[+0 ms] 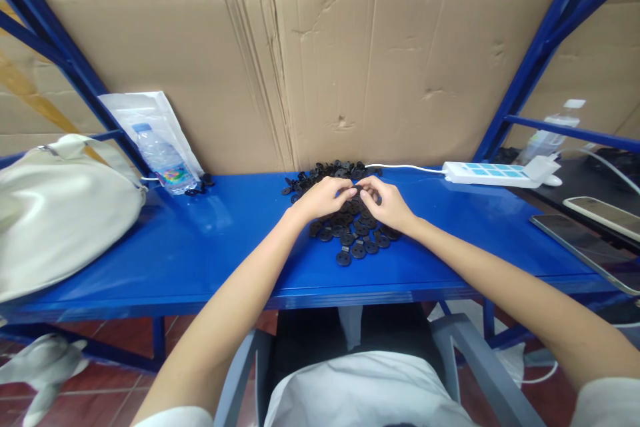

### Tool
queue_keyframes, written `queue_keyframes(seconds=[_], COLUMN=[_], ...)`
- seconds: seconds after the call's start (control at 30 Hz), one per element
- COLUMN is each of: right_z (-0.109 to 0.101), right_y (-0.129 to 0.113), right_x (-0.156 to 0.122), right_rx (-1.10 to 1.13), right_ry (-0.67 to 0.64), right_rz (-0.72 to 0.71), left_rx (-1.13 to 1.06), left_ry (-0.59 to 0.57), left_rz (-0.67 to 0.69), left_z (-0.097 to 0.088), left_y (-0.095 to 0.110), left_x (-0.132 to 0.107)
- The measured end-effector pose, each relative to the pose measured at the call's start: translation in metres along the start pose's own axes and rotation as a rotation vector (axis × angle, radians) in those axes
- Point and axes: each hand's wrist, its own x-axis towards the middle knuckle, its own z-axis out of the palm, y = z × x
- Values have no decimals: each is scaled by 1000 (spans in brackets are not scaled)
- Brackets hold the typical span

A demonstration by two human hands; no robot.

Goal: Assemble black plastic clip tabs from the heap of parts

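Blue tabletop (150, 247) under us: our left hand (323, 199) and right hand (387, 205) meet over small black plastic discs (347, 239), light, stiff pieces best pinched by the rim; any grip is hidden.

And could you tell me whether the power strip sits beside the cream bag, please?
No, the power strip lies at the right end of the blue table, the cream bag at its left end.

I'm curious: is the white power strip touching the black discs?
Apart: the head view shows blue table between the power strip and the discs.
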Motion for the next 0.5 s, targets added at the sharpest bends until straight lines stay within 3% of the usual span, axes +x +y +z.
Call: queue_keyframes(seconds=[0.5], right_z=[-5], right_y=[-5], right_x=[3], right_rx=[37], right_ry=[-21], right_rz=[16], left_rx=[-2], left_ry=[-6], left_rz=[28], left_z=[-1], left_y=[-1], left_x=[1])
